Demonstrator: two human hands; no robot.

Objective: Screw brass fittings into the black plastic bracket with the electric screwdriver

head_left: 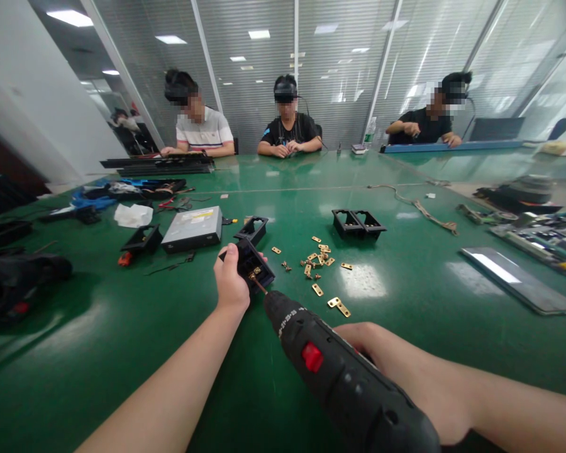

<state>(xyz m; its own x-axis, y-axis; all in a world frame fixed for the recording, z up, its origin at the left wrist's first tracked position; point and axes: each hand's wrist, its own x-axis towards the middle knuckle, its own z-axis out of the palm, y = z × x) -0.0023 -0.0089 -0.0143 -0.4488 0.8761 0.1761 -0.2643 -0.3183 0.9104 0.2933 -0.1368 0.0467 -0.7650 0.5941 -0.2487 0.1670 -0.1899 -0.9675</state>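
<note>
Moderately bright, diffuse indoor lighting. Rectangular ceiling lights (70, 17) glow at upper left; similar bright rectangles appear on the glass wall (249, 82), with pale streaks toward its right. The glossy green table (160, 377) bears a broad white glare patch right of centre, and the flat panel (542, 294) a narrower bright strip. Shadows are soft. Wide-angle distortion tilts the outer wall posts and stretches the margins; the black item (23, 277) at left and the circuit boards (547, 238) at right are blurred. The drill (330, 362) is clearer, its numerals slightly soft.
</note>
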